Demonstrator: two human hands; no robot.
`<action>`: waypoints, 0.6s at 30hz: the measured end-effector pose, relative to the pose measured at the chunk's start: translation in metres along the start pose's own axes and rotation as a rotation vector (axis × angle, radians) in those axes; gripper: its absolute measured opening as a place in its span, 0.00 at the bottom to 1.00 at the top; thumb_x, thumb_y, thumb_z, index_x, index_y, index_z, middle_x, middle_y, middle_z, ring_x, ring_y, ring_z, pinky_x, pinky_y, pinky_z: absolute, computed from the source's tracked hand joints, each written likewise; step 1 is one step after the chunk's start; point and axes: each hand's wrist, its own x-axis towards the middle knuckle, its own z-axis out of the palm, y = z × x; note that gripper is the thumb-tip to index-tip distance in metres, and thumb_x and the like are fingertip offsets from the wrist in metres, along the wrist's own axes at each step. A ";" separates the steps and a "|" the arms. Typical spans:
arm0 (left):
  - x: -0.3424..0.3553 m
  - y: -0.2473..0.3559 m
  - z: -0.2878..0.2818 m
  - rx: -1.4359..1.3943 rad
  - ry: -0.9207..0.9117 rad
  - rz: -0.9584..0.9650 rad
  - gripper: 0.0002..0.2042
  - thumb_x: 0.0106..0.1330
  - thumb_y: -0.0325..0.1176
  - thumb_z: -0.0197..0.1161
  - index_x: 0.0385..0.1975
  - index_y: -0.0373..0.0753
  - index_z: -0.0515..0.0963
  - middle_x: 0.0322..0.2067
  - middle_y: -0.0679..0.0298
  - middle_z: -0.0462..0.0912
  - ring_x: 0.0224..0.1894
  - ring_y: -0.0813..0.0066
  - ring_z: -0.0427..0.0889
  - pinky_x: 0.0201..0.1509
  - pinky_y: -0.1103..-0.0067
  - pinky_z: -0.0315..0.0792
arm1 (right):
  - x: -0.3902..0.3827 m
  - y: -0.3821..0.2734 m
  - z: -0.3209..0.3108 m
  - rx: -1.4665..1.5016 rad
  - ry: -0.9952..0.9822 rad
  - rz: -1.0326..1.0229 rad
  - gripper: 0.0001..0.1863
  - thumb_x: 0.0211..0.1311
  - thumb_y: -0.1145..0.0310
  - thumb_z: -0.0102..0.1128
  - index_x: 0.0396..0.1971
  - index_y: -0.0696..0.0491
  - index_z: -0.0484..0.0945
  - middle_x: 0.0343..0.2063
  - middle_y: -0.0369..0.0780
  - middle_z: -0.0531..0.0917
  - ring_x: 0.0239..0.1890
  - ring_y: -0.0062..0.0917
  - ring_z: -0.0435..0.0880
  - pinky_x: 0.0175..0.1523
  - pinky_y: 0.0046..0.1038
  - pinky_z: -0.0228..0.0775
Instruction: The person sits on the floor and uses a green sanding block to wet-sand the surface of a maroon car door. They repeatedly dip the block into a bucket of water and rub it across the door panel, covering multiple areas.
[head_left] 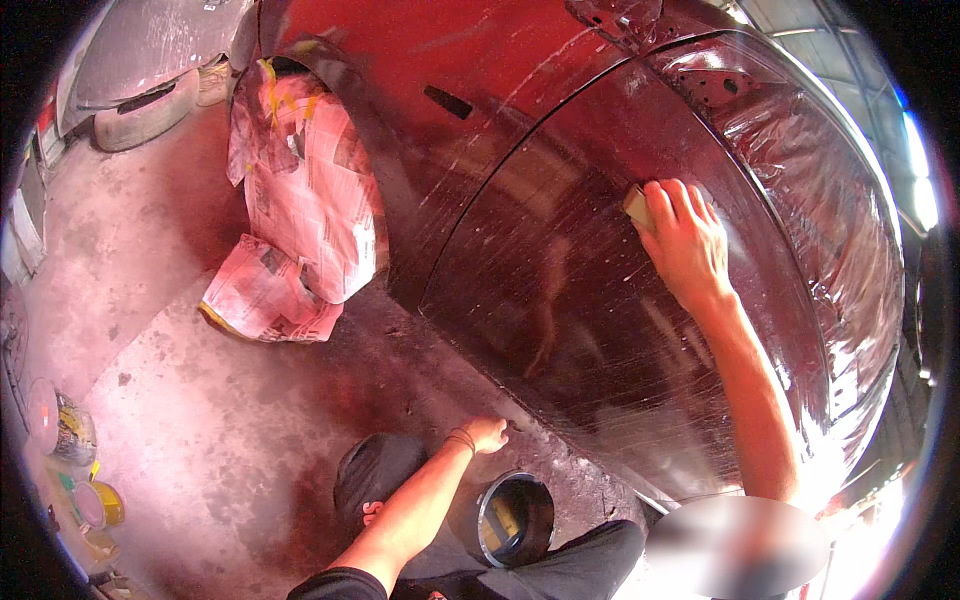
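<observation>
My right hand (pixel 688 240) presses a tan, block-shaped pad (pixel 637 206) flat against the dark red car door (pixel 560 300). Its fingers are bent over the block. The door surface looks wet and streaked, with pale scratches and specks. Lower down, my left hand (pixel 487 436) is held with curled fingers near the bottom edge of the car body, a dark band around its wrist. Whatever it may hold is hidden. Just below it, between my dark-clothed knees, a black bucket (pixel 515 520) stands with something yellowish inside.
Newspaper (pixel 315 190) and tape cover the wheel at the left. Crinkled clear plastic sheeting (pixel 830 210) covers the car's upper side at right. A grey bumper-like panel (pixel 150 55) lies at the far left. Used cans (pixel 100 503) stand on the stained concrete floor (pixel 190 400).
</observation>
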 end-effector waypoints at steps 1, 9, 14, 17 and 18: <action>-0.002 0.002 -0.004 0.028 -0.007 0.000 0.23 0.71 0.47 0.60 0.49 0.32 0.85 0.48 0.42 0.88 0.51 0.43 0.88 0.58 0.55 0.80 | -0.005 0.002 0.002 -0.005 -0.001 -0.006 0.23 0.55 0.64 0.72 0.52 0.50 0.77 0.49 0.39 0.80 0.53 0.36 0.82 0.54 0.40 0.80; -0.005 -0.005 0.008 -0.064 -0.024 -0.038 0.24 0.73 0.50 0.59 0.53 0.34 0.82 0.50 0.42 0.87 0.54 0.42 0.86 0.60 0.55 0.79 | 0.096 -0.037 0.037 0.030 0.033 -0.024 0.20 0.60 0.62 0.70 0.49 0.51 0.75 0.46 0.40 0.79 0.52 0.39 0.81 0.53 0.43 0.79; -0.005 -0.035 -0.002 -0.013 0.003 -0.110 0.22 0.71 0.48 0.61 0.52 0.36 0.84 0.51 0.43 0.87 0.54 0.43 0.86 0.58 0.55 0.79 | -0.010 0.015 -0.007 0.054 -0.006 -0.041 0.30 0.54 0.64 0.74 0.58 0.51 0.76 0.54 0.41 0.80 0.56 0.40 0.81 0.58 0.41 0.79; -0.011 -0.021 -0.014 0.020 -0.017 -0.104 0.21 0.71 0.48 0.61 0.51 0.37 0.85 0.52 0.45 0.87 0.55 0.44 0.86 0.59 0.55 0.80 | -0.113 0.061 -0.027 -0.013 -0.106 -0.023 0.38 0.42 0.64 0.79 0.59 0.53 0.78 0.56 0.41 0.81 0.57 0.39 0.82 0.59 0.41 0.78; -0.013 -0.010 -0.019 0.040 -0.061 -0.107 0.21 0.71 0.48 0.60 0.51 0.38 0.85 0.52 0.46 0.87 0.56 0.45 0.86 0.60 0.56 0.79 | -0.130 0.067 -0.032 -0.015 -0.149 -0.009 0.39 0.41 0.65 0.80 0.59 0.53 0.78 0.56 0.41 0.81 0.58 0.39 0.81 0.60 0.41 0.78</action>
